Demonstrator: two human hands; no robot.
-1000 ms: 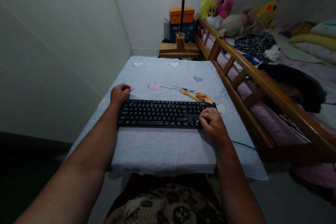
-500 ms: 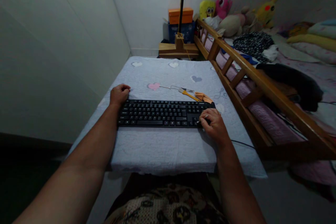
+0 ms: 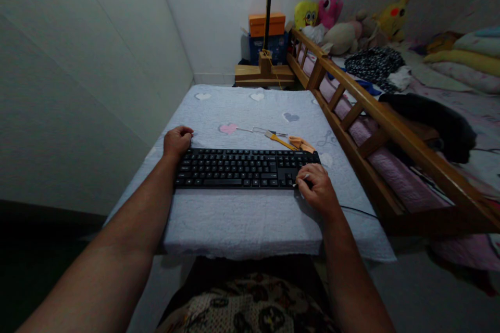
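Note:
A black keyboard (image 3: 230, 167) lies flat across the cloth-covered table (image 3: 242, 218). Over its right end, my right hand (image 3: 315, 185) is closed around a thin white cotton swab (image 3: 305, 177), whose tip is low at the arrow keys and number pad. My left hand (image 3: 177, 141) rests at the keyboard's upper left corner with curled fingers, and no object shows in it. Behind the keyboard lie a yellow-handled brush (image 3: 279, 139), a thin metal tool with a dark part (image 3: 269, 131) and a crumpled orange cloth (image 3: 300, 143).
A black cable (image 3: 359, 212) runs right from beneath my right wrist. Along the table's right side stands a wooden bed rail (image 3: 371, 114), with plush toys and clothes on the bed behind it. An orange box (image 3: 267, 24) sits by a wooden stand (image 3: 265, 70) at the back.
The swab's tip has shifted very slightly downward with my right hand. My left hand stays in place; the whole view has moved a little.

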